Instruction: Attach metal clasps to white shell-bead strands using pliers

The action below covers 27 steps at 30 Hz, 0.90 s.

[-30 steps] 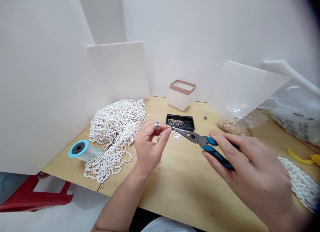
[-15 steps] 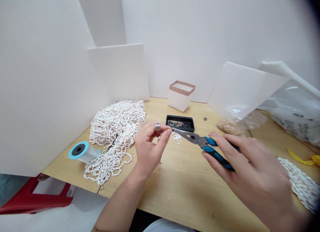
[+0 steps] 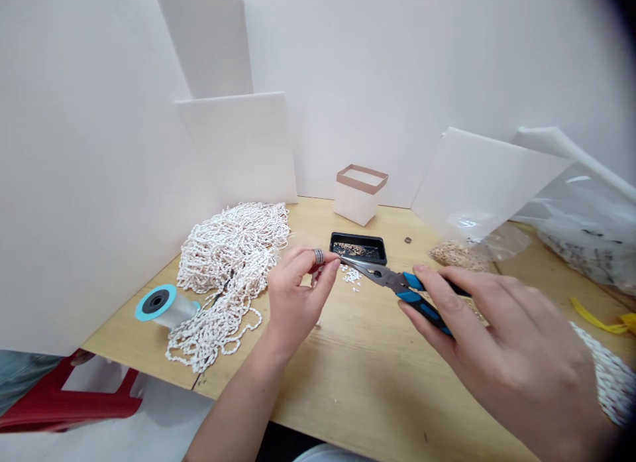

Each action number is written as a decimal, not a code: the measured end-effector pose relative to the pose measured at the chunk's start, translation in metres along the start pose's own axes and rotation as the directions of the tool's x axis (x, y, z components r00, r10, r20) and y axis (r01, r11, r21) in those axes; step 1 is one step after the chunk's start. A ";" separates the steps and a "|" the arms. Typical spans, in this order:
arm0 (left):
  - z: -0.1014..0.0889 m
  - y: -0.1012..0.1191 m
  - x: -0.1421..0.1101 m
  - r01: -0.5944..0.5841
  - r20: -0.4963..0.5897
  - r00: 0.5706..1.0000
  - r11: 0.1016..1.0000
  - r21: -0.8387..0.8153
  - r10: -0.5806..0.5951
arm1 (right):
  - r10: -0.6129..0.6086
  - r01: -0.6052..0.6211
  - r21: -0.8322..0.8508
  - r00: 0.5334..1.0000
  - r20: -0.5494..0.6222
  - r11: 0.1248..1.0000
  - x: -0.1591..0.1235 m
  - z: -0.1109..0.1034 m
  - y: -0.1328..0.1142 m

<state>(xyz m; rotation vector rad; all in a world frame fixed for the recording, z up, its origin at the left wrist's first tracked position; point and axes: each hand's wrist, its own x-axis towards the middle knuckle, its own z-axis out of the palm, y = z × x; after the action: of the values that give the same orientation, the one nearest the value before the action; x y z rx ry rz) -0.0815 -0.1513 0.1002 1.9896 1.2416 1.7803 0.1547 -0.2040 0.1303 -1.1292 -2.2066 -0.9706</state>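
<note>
My left hand (image 3: 298,299), with a silver ring (image 3: 318,256) on one finger, pinches its fingertips together around something small that they hide. My right hand (image 3: 497,343) grips needle-nose pliers (image 3: 392,278) with blue and black handles. The tips of the pliers meet my left fingertips. Just beyond them lie a few loose white beads (image 3: 352,275). A black tray (image 3: 358,248) holding tiny gold-coloured pieces sits behind the pliers. A large heap of white bead strands (image 3: 231,270) lies to the left of my left hand, not touching it.
A spool of clear cord with a blue end (image 3: 163,306) lies left of the strands on the wooden table (image 3: 368,382). Behind stand a white box with a copper rim (image 3: 360,197) and white boards. Plastic bags (image 3: 581,230) and more strands lie right; a red stool (image 3: 74,399) stands below.
The table scene sits slightly lower in the view. The pliers and both hands have shifted a little, and the plier tips remain at my left fingertips.
</note>
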 end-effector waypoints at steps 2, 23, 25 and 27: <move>0.000 -0.001 0.001 -0.025 0.004 1.000 0.999 0.046 0.025 | -0.047 0.047 -0.037 0.999 0.006 0.998 0.006 -0.003 0.002; 0.021 -0.016 0.005 0.685 0.508 0.670 0.187 -0.704 -0.542 | 0.011 -0.650 0.760 0.760 0.650 0.024 -0.003 0.083 0.024; 0.023 -0.016 0.004 0.691 0.511 0.657 0.172 -0.702 -0.555 | -0.034 -0.654 0.751 0.756 0.654 -0.096 -0.009 0.094 0.019; 0.026 -0.017 0.003 0.686 0.500 0.659 0.177 -0.706 -0.562 | -0.042 -0.649 0.746 0.758 0.651 -0.153 -0.014 0.102 0.014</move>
<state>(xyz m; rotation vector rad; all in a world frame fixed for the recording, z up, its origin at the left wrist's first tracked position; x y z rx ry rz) -0.0658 -0.1288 0.0852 0.7444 0.6539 1.3145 0.1651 -0.1267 0.0612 -0.9562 -1.8132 1.3623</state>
